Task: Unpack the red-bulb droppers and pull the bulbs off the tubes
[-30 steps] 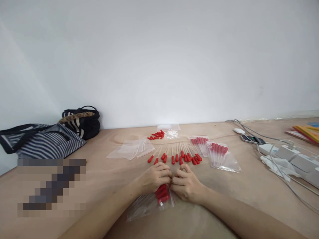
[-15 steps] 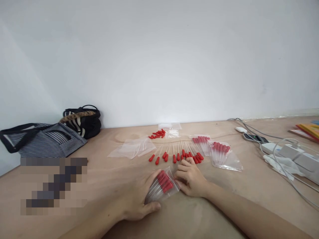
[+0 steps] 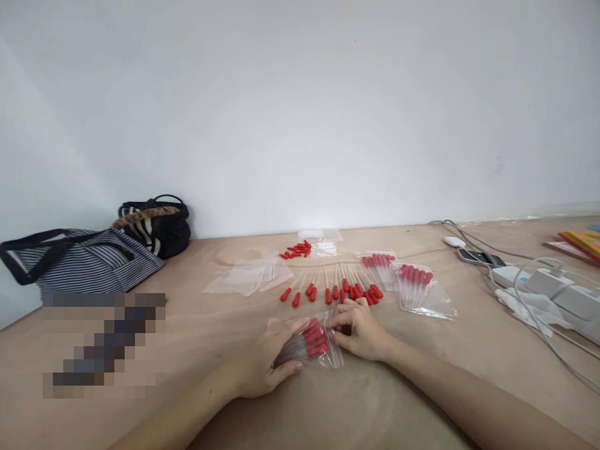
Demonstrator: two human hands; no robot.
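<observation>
A clear zip bag [image 3: 332,355] with several red-bulbed droppers [image 3: 315,337] inside lies on the table close to me, bulbs towards its zip end on the right. My left hand [image 3: 267,361] grips its left part, fingers over the top and thumb at the near side. At the upper right corner of the bag, my right hand [image 3: 360,328] pinches the zip edge; its fingertips are partly hidden. Just beyond the hands, loose droppers [image 3: 329,296] lie in a fan, red bulbs towards me.
Two filled dropper bags [image 3: 415,290] lie to the right, flat plastic bags [image 3: 244,278] to the left. Behind are loose red bulbs [image 3: 297,250] and a bag of clear tubes [image 3: 325,249]. A power strip [image 3: 548,284] with cables stands right, a striped bag [image 3: 94,262] left.
The dropper bag has turned to lie flatter, its zip end now facing right. My right hand has shifted slightly up along the edge, and my left hand has moved a little.
</observation>
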